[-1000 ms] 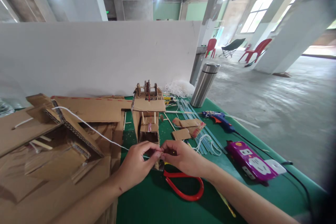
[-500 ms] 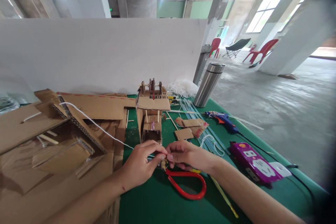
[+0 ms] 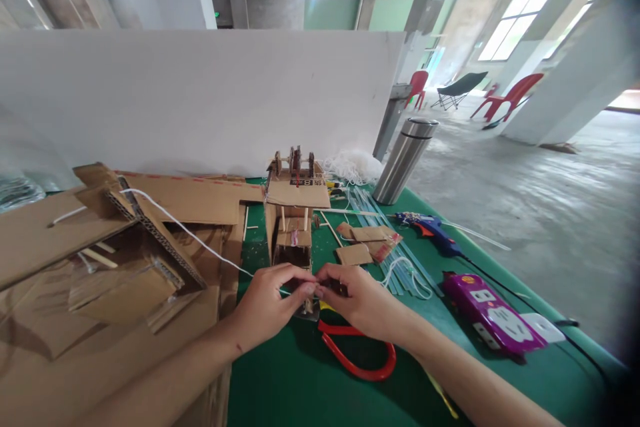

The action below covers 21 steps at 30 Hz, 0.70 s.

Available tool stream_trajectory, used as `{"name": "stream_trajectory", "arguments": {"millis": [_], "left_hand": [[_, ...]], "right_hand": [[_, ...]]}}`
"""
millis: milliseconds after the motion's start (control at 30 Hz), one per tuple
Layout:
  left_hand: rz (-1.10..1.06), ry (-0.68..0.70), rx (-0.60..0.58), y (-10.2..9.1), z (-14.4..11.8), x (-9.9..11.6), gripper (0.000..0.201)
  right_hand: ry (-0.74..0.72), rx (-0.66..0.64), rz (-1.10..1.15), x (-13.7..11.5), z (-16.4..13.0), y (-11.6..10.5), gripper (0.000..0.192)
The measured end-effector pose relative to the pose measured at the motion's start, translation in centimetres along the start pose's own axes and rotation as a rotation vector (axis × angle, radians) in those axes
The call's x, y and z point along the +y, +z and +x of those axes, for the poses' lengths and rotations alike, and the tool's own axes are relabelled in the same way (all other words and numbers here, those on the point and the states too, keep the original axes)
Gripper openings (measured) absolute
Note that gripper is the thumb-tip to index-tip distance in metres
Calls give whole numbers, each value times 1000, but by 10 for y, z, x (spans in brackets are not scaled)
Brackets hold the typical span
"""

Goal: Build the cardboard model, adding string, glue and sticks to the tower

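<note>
My left hand (image 3: 267, 303) and my right hand (image 3: 363, 303) meet fingertip to fingertip over the green table (image 3: 300, 387), pinching a thin white string (image 3: 190, 233) and a small cardboard piece (image 3: 307, 307) between them. The string runs up and left to a cardboard structure (image 3: 135, 227). Just beyond my fingers stands a small cardboard model (image 3: 295, 213) with spools on top. Red-handled scissors (image 3: 357, 360) lie under my right hand.
Flat cardboard sheets (image 3: 75, 320) cover the left side. A steel flask (image 3: 405, 160), a blue glue gun (image 3: 430, 227), glue sticks (image 3: 380, 227), cardboard scraps (image 3: 363, 243) and a purple power strip (image 3: 493, 313) sit on the right. A white partition (image 3: 200, 93) backs the table.
Both hands stay pinched together on the string and have shifted slightly away from me, toward the model. The view has drifted a little to the left.
</note>
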<state>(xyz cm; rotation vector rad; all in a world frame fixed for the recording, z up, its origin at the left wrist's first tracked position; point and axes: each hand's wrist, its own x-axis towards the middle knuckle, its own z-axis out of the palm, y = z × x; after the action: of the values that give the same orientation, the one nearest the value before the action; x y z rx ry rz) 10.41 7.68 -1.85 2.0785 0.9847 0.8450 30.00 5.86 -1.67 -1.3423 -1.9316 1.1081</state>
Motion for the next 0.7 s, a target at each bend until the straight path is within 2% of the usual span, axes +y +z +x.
{"name": "stream_trajectory", "arguments": {"millis": [133, 267, 400, 567, 700], "left_hand": [[40, 22, -2, 1, -1, 3, 15], [29, 74, -22, 1, -3, 2, 15], [-13, 171, -14, 3, -3, -2, 23], [-17, 202, 10, 2, -3, 0, 21], [6, 96, 32, 1, -4, 4, 12]], "right_hand": [[21, -29, 12, -2, 0, -1, 20], [45, -161, 159, 1, 2, -8, 27], [131, -278, 355, 3, 3, -10, 38], [33, -199, 367, 5, 4, -7, 35], [2, -96, 199, 6, 5, -5, 26]]}}
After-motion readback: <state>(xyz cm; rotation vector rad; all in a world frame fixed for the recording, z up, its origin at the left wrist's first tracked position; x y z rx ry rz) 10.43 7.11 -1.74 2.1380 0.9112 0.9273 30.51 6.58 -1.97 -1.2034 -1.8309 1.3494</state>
